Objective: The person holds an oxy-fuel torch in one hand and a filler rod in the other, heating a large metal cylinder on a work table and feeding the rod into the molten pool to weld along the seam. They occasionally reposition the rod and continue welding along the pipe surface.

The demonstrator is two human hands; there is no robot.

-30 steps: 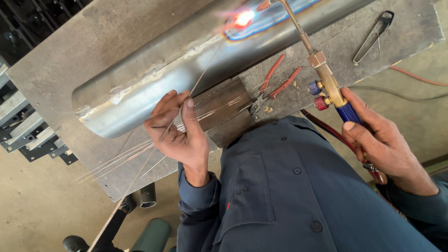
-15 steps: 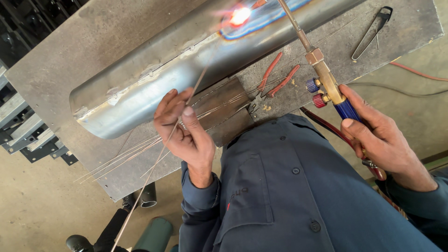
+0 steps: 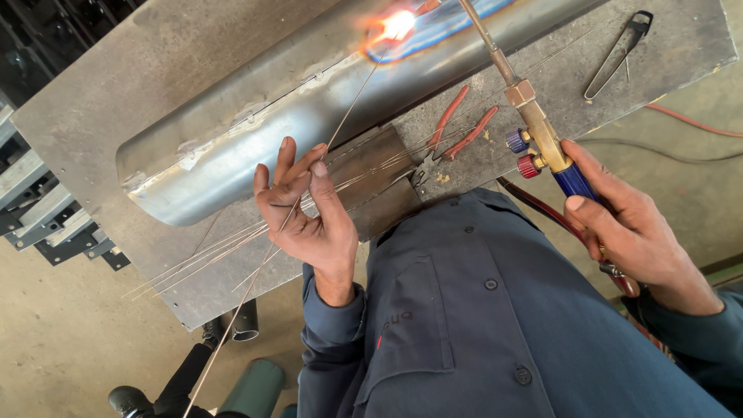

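step in hand, as judged: gas welding along the seam of the metal tube (image 3: 255,131). right hand (image 3: 627,224) grip clenched on the blue torch (image 3: 542,135) handle; flame (image 3: 396,25) up and left of that grip. left hand (image 3: 306,209) grip pinches a filler rod (image 3: 340,124), tip reaching up-right toward the glow. spare rods and red pliers (image 3: 457,128) lie on the tabletop (image 3: 101,101) between the grips. next move likely needs rod tip kept in the puddle, both hands advancing evenly.
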